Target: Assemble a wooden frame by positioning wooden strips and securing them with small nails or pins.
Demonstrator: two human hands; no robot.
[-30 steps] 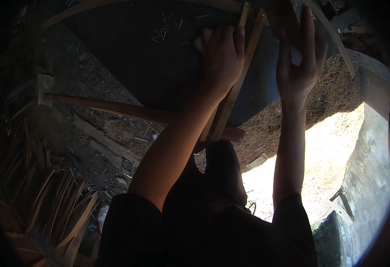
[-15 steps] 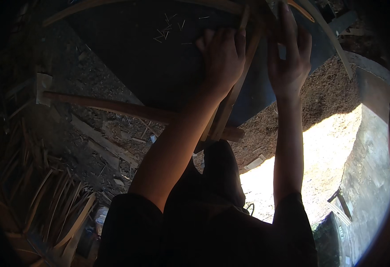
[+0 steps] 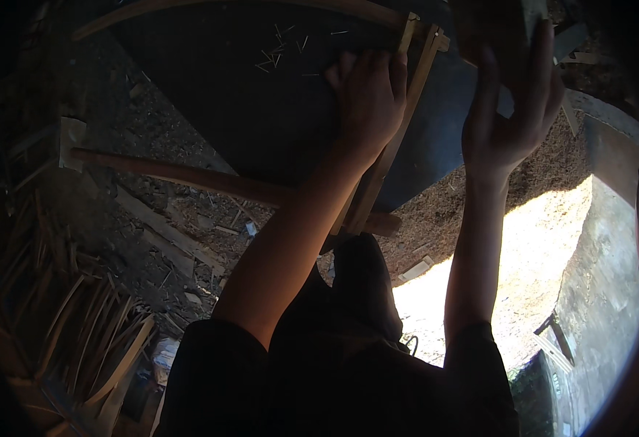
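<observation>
My left hand (image 3: 367,105) is closed on a narrow wooden strip (image 3: 409,35), its fingers curled over the dark board. Beside it a second wooden strip (image 3: 392,149) runs nearly parallel, and their far ends meet a curved wooden piece (image 3: 341,6). To the right, my right hand (image 3: 512,120) is raised with its fingers around a dark, blocky piece (image 3: 496,36), partly cut off by the upper edge; its exact kind is unclear. Several thin nails (image 3: 276,54) lie scattered on the dark board (image 3: 261,109), left of my left hand.
A long wooden bar (image 3: 181,171) passes under the board's near side. Thin wood strips (image 3: 108,342) are heaped at lower left. Wood scraps (image 3: 174,244) and sawdust (image 3: 560,156) cover the ground, with a pale wall (image 3: 611,269) at right.
My right hand has moved right with the dark blocky piece, away from the strips' far ends, which now show. My left hand stays almost in place on its strip.
</observation>
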